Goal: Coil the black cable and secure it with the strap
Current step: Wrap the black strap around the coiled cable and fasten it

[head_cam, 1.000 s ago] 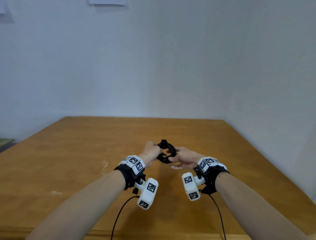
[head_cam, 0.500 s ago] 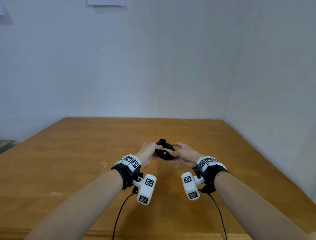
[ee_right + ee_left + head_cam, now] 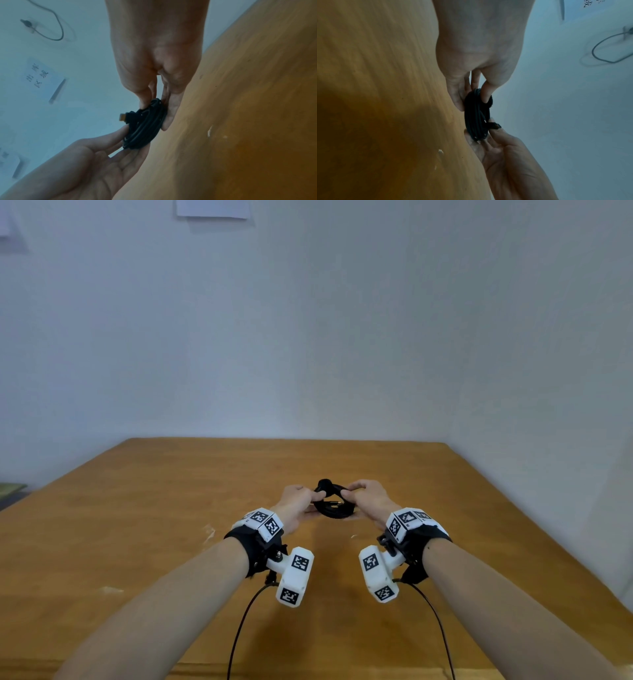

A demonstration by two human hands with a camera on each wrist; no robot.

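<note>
The left hand (image 3: 295, 503) has lifted a little since a moment ago, its grip pinching the left side of the black cable (image 3: 334, 506). That round, smooth coil now lies flatter, above the brown wooden surface (image 3: 137, 542). The right hand (image 3: 371, 498) pinches its right side.

Matt wooden table (image 3: 137, 542), rubbery cable (image 3: 334, 510)

The right hand (image 3: 154, 60) pinches the top of the coiled black cable (image 3: 145, 127) above the wooden table (image 3: 248, 108). The left hand (image 3: 82, 166) takes its grip from below, and a connector plug (image 3: 123, 117) juts out leftward.
</note>
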